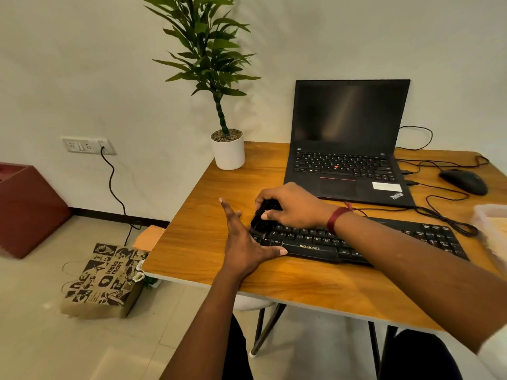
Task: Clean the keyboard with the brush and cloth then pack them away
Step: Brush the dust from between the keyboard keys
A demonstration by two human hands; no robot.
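Note:
A black keyboard (pixel 384 242) lies across the front of the wooden desk (pixel 197 234). My right hand (pixel 293 205) grips a black brush (pixel 260 218) over the keyboard's left end, bristles down on the keys. At the same end, my left hand (pixel 244 239) lies flat with fingers straight, its thumb on the keyboard's front edge. No cloth shows on the desk.
An open black laptop (pixel 348 149) stands behind the keyboard, a black mouse (pixel 465 181) and cables to its right. A potted plant (pixel 227 149) sits at the desk's back left corner. A clear container (pixel 491 215) is at the right edge. A paper bag (pixel 101 281) lies on the floor.

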